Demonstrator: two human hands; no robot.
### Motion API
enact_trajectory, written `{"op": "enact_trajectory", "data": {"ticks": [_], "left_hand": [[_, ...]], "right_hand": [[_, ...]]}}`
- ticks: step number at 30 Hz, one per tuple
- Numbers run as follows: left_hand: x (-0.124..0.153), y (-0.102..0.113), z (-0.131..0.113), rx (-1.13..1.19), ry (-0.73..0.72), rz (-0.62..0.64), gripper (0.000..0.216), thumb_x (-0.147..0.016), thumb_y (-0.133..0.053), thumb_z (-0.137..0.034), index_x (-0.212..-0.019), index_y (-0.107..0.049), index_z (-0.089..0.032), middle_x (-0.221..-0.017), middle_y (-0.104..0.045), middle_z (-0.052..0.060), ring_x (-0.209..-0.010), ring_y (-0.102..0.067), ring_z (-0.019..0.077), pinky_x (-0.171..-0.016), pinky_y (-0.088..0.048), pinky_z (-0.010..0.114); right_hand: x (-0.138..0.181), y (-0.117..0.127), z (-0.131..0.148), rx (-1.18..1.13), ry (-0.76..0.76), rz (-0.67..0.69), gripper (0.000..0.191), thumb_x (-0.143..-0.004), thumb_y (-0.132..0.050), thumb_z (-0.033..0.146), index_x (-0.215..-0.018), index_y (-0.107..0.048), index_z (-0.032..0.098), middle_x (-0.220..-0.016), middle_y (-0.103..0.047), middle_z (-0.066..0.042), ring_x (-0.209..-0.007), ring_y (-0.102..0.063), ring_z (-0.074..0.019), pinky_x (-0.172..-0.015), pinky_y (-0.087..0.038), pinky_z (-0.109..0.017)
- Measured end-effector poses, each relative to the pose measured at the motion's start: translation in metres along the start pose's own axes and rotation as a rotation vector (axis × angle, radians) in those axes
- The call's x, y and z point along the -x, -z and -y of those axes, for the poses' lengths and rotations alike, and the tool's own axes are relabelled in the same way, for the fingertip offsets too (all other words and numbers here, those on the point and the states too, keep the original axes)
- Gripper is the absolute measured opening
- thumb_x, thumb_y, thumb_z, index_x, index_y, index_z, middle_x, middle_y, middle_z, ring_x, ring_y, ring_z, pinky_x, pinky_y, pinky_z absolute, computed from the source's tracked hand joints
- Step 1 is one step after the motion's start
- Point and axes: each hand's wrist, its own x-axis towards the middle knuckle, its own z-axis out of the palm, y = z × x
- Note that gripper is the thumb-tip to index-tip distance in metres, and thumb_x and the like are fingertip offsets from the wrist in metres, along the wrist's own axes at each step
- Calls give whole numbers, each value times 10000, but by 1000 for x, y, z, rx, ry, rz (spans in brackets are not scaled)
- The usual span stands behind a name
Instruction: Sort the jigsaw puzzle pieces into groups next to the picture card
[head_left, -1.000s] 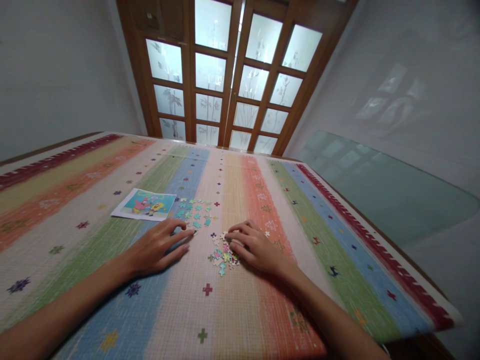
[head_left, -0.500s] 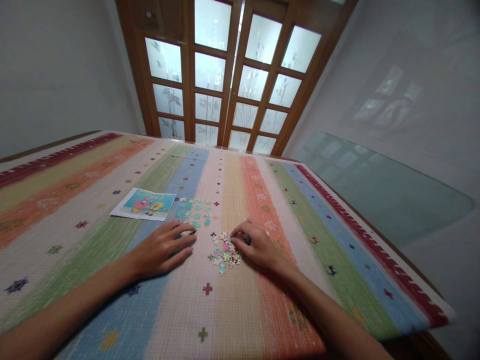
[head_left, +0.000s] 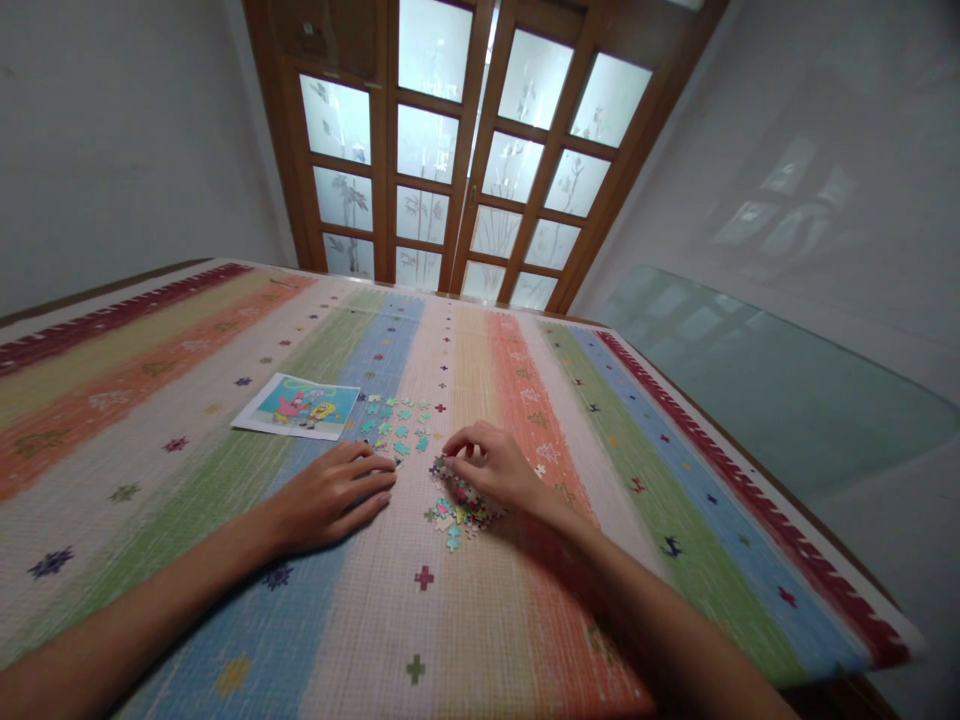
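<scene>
Pinching a small puzzle piece [head_left: 441, 463] between curled right-hand [head_left: 491, 468] fingertips, we are hovering over the loose pile [head_left: 457, 510]. Our left hand [head_left: 330, 495] is lying flat, fingers spread, holding nothing, beside the teal pieces [head_left: 396, 425] and reference picture [head_left: 297, 406] on the striped tablecloth [head_left: 525, 620].

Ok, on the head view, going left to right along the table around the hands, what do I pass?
Cartoon reference picture → left hand, flat on the cloth → spread-out teal pieces → right hand, fingertips pinched at the mixed pile of pieces → dark red border of the tablecloth.
</scene>
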Motion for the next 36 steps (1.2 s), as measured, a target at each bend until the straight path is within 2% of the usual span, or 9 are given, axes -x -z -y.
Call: {"op": "enact_trajectory", "data": {"ticks": [6, 11, 14, 18, 22, 25, 31, 36], "left_hand": [[1, 2, 0, -17, 6, 8, 268, -1056, -459, -239, -1127, -710, -179, -1119, -754, 78, -975, -635, 233, -887, -514, 398], [1, 3, 0, 18, 2, 3, 260, -1046, -471, -216, -1148, -707, -173, -1130, -757, 80, -963, -624, 233, -876, -520, 395], [0, 3, 0, 24, -11, -14, 243, -1039, -488, -211, -1151, -700, -168, -1141, -754, 81, -976, -621, 238, -877, -520, 396], [1, 3, -1, 7, -14, -17, 245, -1046, -469, -201, -1143, -693, -173, -1154, -747, 84, -990, -624, 238, -900, -522, 406], [3, 1, -1, -15, 2, -52, 230, -1031, -489, -192, -1129, -696, -178, -1254, -697, 110, -1041, -621, 252, -919, -521, 428], [4, -2, -2, 21, 16, -49, 226, -1016, -511, -180, -1146, -695, -188, -1224, -695, 106, -1047, -622, 245, -923, -524, 415], [-9, -5, -12, 112, 14, -29, 235, -1003, -506, -157, -1143, -690, -200, -1138, -707, 88, -1025, -623, 225, -925, -517, 399], [-27, -16, -26, 116, -10, -2, 228, -1001, -484, -154, -1115, -679, -177, -1123, -717, 94, -985, -614, 228, -910, -504, 416]], "right_hand": [[-22, -30, 14, 123, -12, 79, 121, -804, -695, 82, -811, -724, 199, -777, -705, -29, -796, -601, -188, -729, -445, -301], [-26, -37, 11, 245, -17, 99, 118, -817, -664, 102, -835, -737, 193, -823, -727, -61, -839, -595, -223, -789, -451, -352], [-22, -33, 6, 283, 15, 111, 137, -831, -634, 88, -858, -741, 169, -839, -717, -78, -848, -589, -224, -816, -454, -363], [-7, -20, -4, 207, 99, 155, 204, -836, -595, 45, -907, -747, 161, -899, -692, -79, -904, -607, -206, -847, -475, -338], [14, -3, -15, 137, 176, 172, 179, -928, -577, 109, -973, -740, 168, -1036, -694, -101, -997, -622, -211, -902, -503, -361], [28, 8, -21, 120, 197, 190, 158, -952, -592, 134, -1000, -730, 196, -1087, -705, -99, -1040, -626, -215, -939, -507, -387], [44, 17, -30, 99, 140, 148, 148, -986, -585, 198, -1089, -692, 197, -1017, -731, -91, -964, -655, -203, -885, -522, -374], [45, 17, -39, 78, 78, 44, 211, -955, -647, 252, -1155, -672, 191, -1028, -747, -91, -916, -675, -204, -868, -519, -375]]}}
